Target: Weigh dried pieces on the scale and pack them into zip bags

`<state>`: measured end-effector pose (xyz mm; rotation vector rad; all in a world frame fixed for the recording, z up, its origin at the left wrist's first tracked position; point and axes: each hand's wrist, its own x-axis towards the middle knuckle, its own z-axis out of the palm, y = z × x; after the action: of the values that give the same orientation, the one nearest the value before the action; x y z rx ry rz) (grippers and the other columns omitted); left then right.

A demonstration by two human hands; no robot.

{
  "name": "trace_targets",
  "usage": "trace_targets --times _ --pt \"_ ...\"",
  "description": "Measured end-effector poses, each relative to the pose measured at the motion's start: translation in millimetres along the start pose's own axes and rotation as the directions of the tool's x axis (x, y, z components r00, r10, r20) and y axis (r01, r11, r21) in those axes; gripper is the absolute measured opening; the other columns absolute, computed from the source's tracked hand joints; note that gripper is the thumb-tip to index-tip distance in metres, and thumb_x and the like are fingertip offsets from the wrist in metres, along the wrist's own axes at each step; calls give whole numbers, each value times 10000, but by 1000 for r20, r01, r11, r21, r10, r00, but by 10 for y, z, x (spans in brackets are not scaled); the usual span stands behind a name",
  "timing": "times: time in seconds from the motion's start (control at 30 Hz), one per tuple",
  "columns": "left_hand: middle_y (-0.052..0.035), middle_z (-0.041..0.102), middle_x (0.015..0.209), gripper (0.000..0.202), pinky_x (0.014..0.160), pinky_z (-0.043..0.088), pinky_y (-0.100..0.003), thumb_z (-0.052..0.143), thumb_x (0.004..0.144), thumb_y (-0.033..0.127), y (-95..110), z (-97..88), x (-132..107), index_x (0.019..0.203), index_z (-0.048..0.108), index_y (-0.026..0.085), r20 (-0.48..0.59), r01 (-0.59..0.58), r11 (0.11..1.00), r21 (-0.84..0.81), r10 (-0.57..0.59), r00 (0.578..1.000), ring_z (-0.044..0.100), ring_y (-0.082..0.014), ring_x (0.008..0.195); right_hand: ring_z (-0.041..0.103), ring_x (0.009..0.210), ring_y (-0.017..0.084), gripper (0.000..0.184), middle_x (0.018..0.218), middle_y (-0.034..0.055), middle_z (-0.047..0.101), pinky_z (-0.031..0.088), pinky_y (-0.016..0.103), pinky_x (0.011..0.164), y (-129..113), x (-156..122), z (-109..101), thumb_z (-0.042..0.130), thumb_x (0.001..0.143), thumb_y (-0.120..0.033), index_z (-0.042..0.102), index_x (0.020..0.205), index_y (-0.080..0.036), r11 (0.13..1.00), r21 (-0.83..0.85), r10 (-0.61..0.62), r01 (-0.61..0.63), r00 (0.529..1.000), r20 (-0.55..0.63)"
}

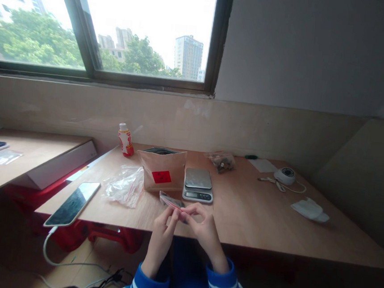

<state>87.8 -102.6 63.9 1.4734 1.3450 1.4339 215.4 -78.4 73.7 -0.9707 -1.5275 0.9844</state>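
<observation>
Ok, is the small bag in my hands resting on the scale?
No, the left hand and right hand hold the small bag in front of the scale.

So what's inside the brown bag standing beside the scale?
At the open top of the brown bag, only a dark strip of interior shows; its front hides the rest.

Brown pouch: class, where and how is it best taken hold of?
Likely by the upper side edges of the brown pouch, coming from above: it stands upright, mouth open at the top, while the scale crowds its lower right and a clear plastic bag lies at its lower left.
</observation>
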Motion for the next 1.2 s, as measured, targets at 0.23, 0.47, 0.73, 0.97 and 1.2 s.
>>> trace_targets --times 0.23,0.47,0.73,0.97,1.2 --pt "-42 671 758 309 743 407 -315 483 878 414 37 -52 -8 714 636 202 86 -83 982 169 69 994 571 -210 763 648 688 186 217 723 47 686 522 298 662 -1 -7 1 647 798 -371 678 727 -167 994 17 109 -108 990 -88" --pt "-33 587 606 309 674 373 -295 569 809 387 119 -100 -52 551 583 218 107 -70 983 168 52 993 502 -206 674 654 648 210 279 731 63 700 525 333 628 143 31 -117 600 803 -454 626 791 -176 991 33 131 -131 871 -474" --pt "-57 635 750 385 748 424 -302 435 889 463 -83 -90 -85 742 660 188 181 70 988 -140 -44 982 580 -209 773 625 618 170 350 751 58 682 524 286 563 40 39 -255 641 783 -509 620 848 -166 980 184 158 -80 874 -459" --pt "-65 589 1262 474 996 405 -361 700 732 356 -456 26 -51 1173 572 240 155 249 775 -581 -195 968 535 -247 1168 618 614 151 384 768 33 663 528 263 527 84 69 -71 677 750 -516 614 900 -168 912 390 278 -132 896 -348" --pt "-91 682 1081 364 895 483 -378 736 711 349 -513 50 -6 1018 640 178 180 294 780 -552 -232 956 616 -267 1047 617 884 208 360 981 88 655 539 347 764 45 59 -130 691 745 -448 616 973 -180 997 81 33 -1 917 -398"
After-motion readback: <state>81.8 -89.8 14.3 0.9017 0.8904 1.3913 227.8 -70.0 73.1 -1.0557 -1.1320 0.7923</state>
